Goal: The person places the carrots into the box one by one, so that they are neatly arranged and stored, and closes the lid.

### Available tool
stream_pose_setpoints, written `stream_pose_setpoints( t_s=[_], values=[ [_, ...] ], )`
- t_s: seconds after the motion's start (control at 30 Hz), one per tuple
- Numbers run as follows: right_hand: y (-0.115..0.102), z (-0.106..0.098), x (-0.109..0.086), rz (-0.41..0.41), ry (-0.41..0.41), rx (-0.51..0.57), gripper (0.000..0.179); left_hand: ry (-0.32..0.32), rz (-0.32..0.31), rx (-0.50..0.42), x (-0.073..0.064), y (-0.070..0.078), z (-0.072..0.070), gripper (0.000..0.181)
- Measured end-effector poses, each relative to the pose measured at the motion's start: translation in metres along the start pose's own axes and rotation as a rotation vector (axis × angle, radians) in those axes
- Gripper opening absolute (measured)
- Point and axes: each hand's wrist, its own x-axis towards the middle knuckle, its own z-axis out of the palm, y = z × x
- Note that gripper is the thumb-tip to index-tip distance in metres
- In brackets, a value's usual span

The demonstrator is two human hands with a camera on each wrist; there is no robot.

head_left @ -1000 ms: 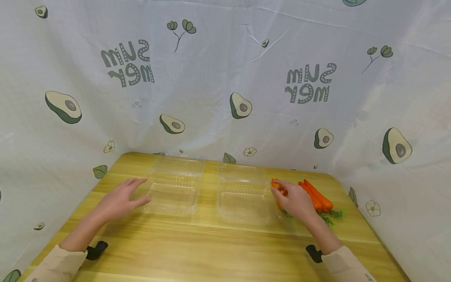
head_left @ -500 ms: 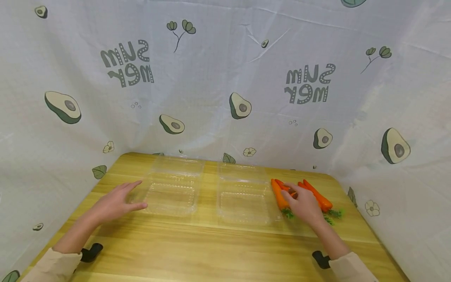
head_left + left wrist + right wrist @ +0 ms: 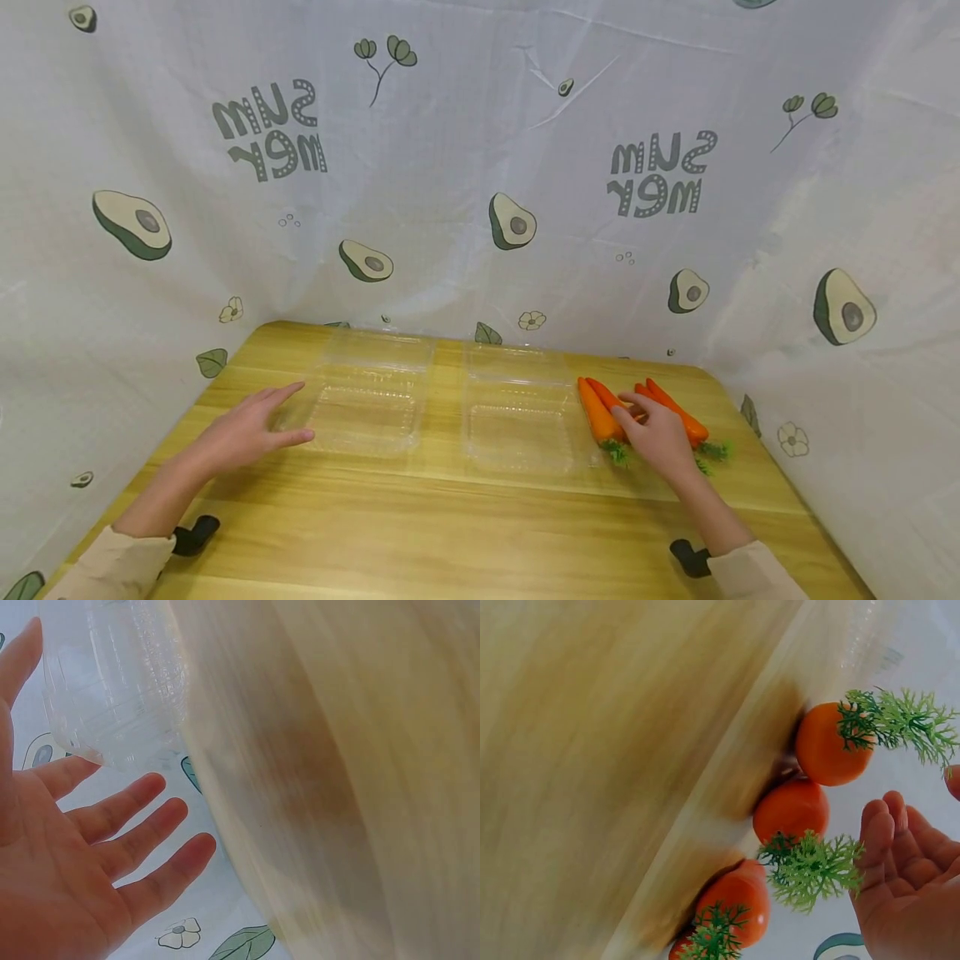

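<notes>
Several orange carrots with green leafy tops lie on the wooden table at the right. The leftmost carrot (image 3: 594, 410) shows fully, and my right hand (image 3: 662, 437) partly covers those beside it. In the right wrist view, the right hand (image 3: 915, 870) has its fingers loosely bent, beside a carrot (image 3: 791, 814) and its leaves, with nothing held. My left hand (image 3: 251, 429) hovers with fingers spread, left of a clear plastic box (image 3: 367, 440). The left wrist view shows that palm (image 3: 52, 862) bare and the fingers apart. A second clear box (image 3: 517, 454) stands left of the carrots.
Both boxes have their lids raised open at the back, the left lid (image 3: 378, 350) and the right lid (image 3: 517, 362). A white printed curtain (image 3: 450, 167) encloses the wooden table (image 3: 450, 533) at the back and sides.
My right hand has moved right across the carrots, uncovering the leftmost one. My left hand has drawn slightly left, away from the box, then stayed still.
</notes>
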Motion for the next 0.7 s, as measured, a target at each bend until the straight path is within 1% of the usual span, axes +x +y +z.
stream_pose_setpoints(
  t_s=[0.17, 0.37, 0.5, 0.7],
  values=[
    [0.0024, 0.0006, 0.0005, 0.022, -0.014, -0.027, 0.045, -0.001, -0.002, 0.004, 0.0006, 0.0, 0.0001, 0.088],
    [0.0039, 0.002, 0.0006, 0.07, -0.041, -0.049, 0.048, -0.007, 0.002, 0.0, 0.0013, 0.0011, -0.0004, 0.088],
    [0.0044, 0.0056, -0.0008, 0.092, -0.083, -0.066, 0.051, -0.016, 0.001, -0.012, -0.0016, 0.0019, -0.0005, 0.089],
    [0.0039, 0.0087, 0.0012, 0.124, -0.143, -0.074, 0.057, -0.018, 0.004, -0.01, -0.0024, 0.0016, 0.0003, 0.09]
  ],
)
